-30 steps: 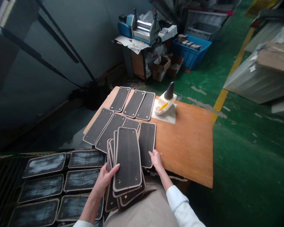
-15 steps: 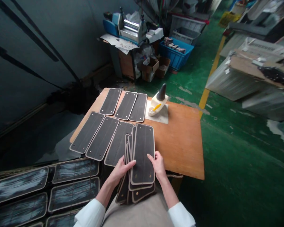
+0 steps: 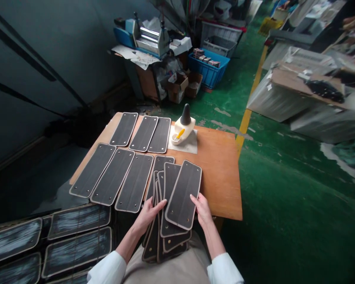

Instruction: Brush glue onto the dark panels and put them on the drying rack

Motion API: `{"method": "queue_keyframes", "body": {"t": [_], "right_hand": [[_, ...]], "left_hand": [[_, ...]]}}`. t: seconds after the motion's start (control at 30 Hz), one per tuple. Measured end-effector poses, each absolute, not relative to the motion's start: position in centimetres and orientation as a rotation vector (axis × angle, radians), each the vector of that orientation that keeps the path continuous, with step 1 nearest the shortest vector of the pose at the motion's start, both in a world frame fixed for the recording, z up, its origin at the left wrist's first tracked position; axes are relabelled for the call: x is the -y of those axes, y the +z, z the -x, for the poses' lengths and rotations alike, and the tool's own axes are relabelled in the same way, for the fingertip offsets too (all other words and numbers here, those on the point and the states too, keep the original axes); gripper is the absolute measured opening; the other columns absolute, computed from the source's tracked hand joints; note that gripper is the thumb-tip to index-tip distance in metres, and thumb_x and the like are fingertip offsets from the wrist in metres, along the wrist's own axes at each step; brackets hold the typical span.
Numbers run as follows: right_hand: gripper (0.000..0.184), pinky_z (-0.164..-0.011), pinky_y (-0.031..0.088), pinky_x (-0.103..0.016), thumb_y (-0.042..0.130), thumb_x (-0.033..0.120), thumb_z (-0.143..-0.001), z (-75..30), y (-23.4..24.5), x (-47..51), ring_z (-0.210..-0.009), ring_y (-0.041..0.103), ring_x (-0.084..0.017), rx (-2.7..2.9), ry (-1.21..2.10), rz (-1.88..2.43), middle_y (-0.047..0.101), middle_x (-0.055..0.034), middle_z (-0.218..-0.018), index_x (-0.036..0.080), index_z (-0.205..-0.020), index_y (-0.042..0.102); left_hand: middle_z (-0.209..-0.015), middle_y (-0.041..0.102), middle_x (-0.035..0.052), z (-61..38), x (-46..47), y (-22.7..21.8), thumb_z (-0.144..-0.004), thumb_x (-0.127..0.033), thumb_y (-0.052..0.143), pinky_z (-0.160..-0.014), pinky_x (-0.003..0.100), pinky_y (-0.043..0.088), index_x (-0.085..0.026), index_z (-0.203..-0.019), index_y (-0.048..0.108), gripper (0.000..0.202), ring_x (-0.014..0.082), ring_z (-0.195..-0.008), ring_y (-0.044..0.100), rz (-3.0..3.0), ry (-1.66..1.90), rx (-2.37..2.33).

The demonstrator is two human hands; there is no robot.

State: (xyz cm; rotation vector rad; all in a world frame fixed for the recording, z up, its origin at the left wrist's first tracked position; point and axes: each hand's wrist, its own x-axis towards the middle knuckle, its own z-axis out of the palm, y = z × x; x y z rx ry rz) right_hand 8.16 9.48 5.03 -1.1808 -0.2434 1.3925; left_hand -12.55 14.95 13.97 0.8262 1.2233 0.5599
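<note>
My left hand (image 3: 148, 216) is closed on a fanned stack of dark panels (image 3: 170, 179), its thumb over the top pieces. The panels are flat, with rounded corners, pale edging and small metal studs near the corners. Between the thumb and fingers of my right hand (image 3: 202, 209) is the right edge of the uppermost panel (image 3: 185, 193). That panel leans to the right, partly off the stack. The stack's lower end is close against my lap. Several similar panels (image 3: 114, 175) lie in two rows on the wooden board (image 3: 217, 173).
A cream container (image 3: 187, 128) with a dark cone-shaped top and yellow-handled tool stands on a pale sheet (image 3: 191, 146). Lower left lie more panels (image 3: 77, 252) with whitish streaks. Beyond are a roller machine (image 3: 149, 39), a blue crate (image 3: 210, 71) and green floor (image 3: 281, 173).
My right hand has drawn the top panel rightward and turned it, uncovering more of the panel beneath. My left hand keeps its hold on the stack. The whole view has shifted slightly.
</note>
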Motion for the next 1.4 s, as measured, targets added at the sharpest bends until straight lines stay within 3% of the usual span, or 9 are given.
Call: {"method": "queue_keyframes", "body": {"t": [0.17,0.33,0.57,0.77,0.97,1.13,1.27,1.4], "right_hand": [[0.045,-0.077,0.057,-0.041,0.086,0.040,-0.061,-9.7,4.7,-9.8,-0.084,0.069,-0.028,0.152,1.407,1.173,0.073,-0.0081,-0.090,0.016,-0.092,0.065],[0.046,-0.074,0.058,-0.043,0.084,0.041,-0.062,-12.9,4.1,-9.2,-0.086,0.069,-0.030,0.095,1.475,1.099,0.073,-0.0093,-0.090,0.016,-0.096,0.066],[0.049,-0.083,0.053,-0.042,0.077,0.046,-0.067,-16.5,0.7,-9.9,-0.091,0.066,-0.027,0.274,1.157,1.301,0.071,-0.0101,-0.100,0.016,-0.102,0.063],[0.047,-0.078,0.051,-0.037,0.074,0.050,-0.063,-14.8,-1.7,-11.9,-0.083,0.063,-0.025,0.450,1.026,1.507,0.071,-0.0087,-0.091,0.016,-0.093,0.065],[0.045,-0.067,0.050,-0.031,0.071,0.056,-0.066,-12.1,-1.6,-12.6,-0.076,0.061,-0.023,0.462,1.003,1.584,0.069,-0.0072,-0.079,0.017,-0.084,0.064],[0.045,-0.071,0.051,-0.032,0.067,0.058,-0.072,-13.2,-0.3,-11.4,-0.081,0.062,-0.024,0.473,0.985,1.589,0.069,-0.0065,-0.084,0.017,-0.091,0.064],[0.046,-0.078,0.051,-0.034,0.062,0.056,-0.078,-16.6,0.3,-9.7,-0.091,0.063,-0.026,0.543,1.019,1.570,0.070,-0.0083,-0.096,0.016,-0.102,0.063],[0.044,-0.073,0.050,-0.036,0.066,0.057,-0.070,-19.8,-0.8,-8.2,-0.080,0.064,-0.027,0.613,1.018,1.675,0.070,-0.0096,-0.086,0.015,-0.087,0.064]], "left_hand": [[-0.093,0.075,0.0108,10.1,-13.8,13.9,-0.068,-0.045,0.076,-0.076,0.034,0.057,-0.012,-0.109,0.065,0.053,0.0269,-0.088,0.071,-0.872,0.632,-1.264],[-0.087,0.075,0.0097,9.1,-13.1,13.9,-0.068,-0.048,0.076,-0.069,0.032,0.057,-0.013,-0.109,0.064,0.055,0.0256,-0.081,0.071,-0.782,0.627,-1.325],[-0.075,0.073,0.0044,13.1,-13.2,15.7,-0.073,-0.045,0.074,-0.057,0.031,0.058,-0.014,-0.103,0.061,0.046,0.0212,-0.062,0.070,-0.769,0.688,-1.475],[-0.077,0.074,0.0043,17.7,-13.8,18.6,-0.068,-0.040,0.079,-0.058,0.030,0.060,-0.016,-0.104,0.060,0.047,0.0221,-0.064,0.072,-0.786,0.712,-1.566],[-0.074,0.074,0.0040,19.1,-14.2,18.3,-0.069,-0.041,0.078,-0.057,0.030,0.059,-0.016,-0.100,0.060,0.044,0.0222,-0.061,0.072,-0.777,0.715,-1.585],[-0.085,0.075,0.0073,18.5,-14.7,17.6,-0.073,-0.039,0.075,-0.069,0.032,0.060,-0.014,-0.112,0.058,0.050,0.0227,-0.074,0.073,-0.814,0.658,-1.527],[-0.091,0.075,0.0096,17.4,-15.1,17.4,-0.074,-0.041,0.074,-0.068,0.033,0.060,-0.014,-0.114,0.057,0.051,0.0243,-0.076,0.073,-0.839,0.598,-1.460],[-0.090,0.074,0.0091,15.5,-15.4,17.1,-0.077,-0.042,0.071,-0.065,0.033,0.060,-0.013,-0.111,0.057,0.046,0.0242,-0.074,0.072,-0.869,0.543,-1.386]]}}
